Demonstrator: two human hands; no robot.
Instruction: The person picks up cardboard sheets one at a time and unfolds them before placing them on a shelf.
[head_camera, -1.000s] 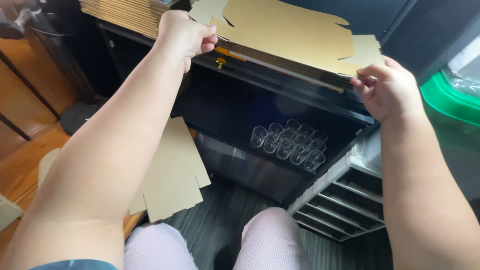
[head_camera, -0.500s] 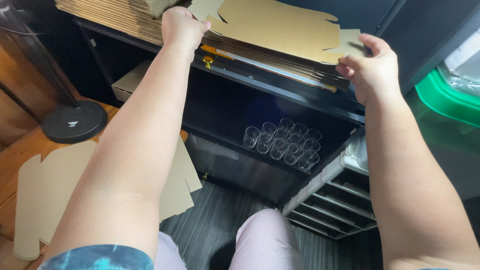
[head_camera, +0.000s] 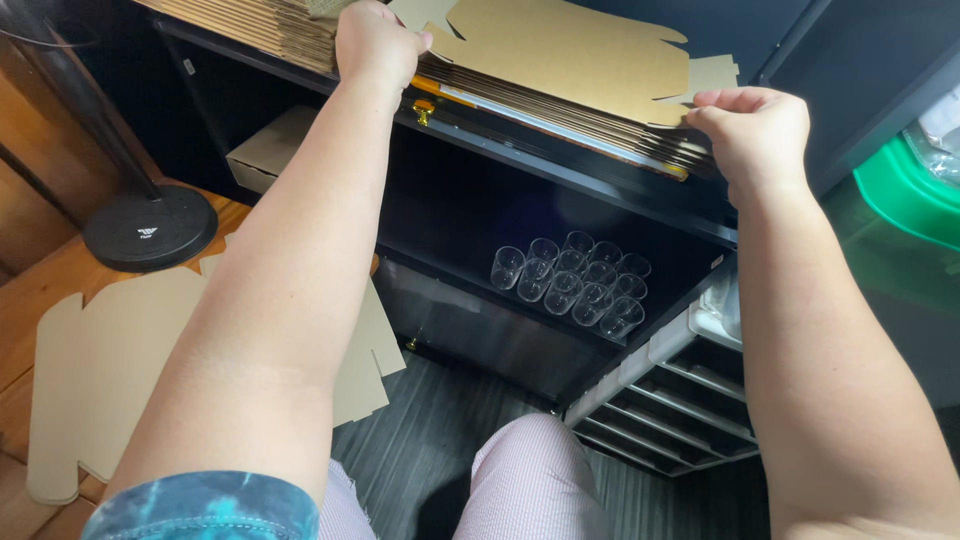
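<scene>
Two hands are gripping the top flat cardboard blank (head_camera: 570, 50) on the shelf stack (head_camera: 560, 105): your left hand (head_camera: 375, 45) is pinching its left edge, your right hand (head_camera: 755, 130) its right corner. Clear cups (head_camera: 575, 280) are sitting below.

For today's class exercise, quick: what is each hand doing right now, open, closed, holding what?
Left hand: closed on the left edge of the top cardboard sheet.
Right hand: fingers pinching that sheet's right edge.
</scene>
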